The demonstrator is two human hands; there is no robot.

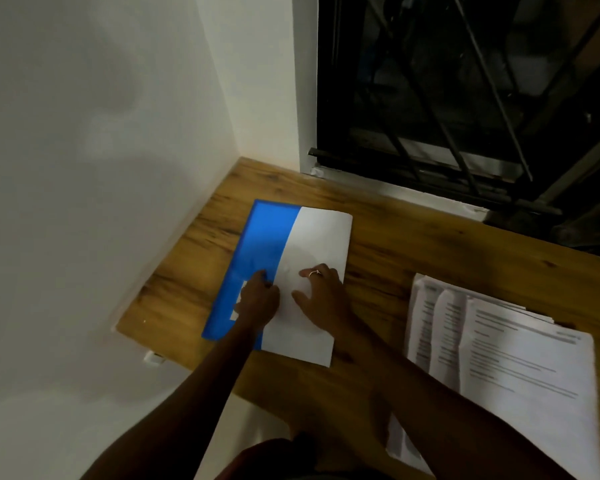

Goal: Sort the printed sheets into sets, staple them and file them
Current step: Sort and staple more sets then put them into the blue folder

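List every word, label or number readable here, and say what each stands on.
Nothing here can be read.
Printed sheets: lines of dark print, too blurred to read.
White label on the blue folder: partly covered by the left hand, no text legible.
White sheet on the folder: no print visible on it.

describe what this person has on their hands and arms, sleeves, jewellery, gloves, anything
No sleeves, gloves, watch or bracelet show anywhere in the head view; nothing covers the arms up to the frame's edge. The right hand wears one thin, pale ring on a finger. The left hand shows no ring from this side, though its fingertips are partly hidden.
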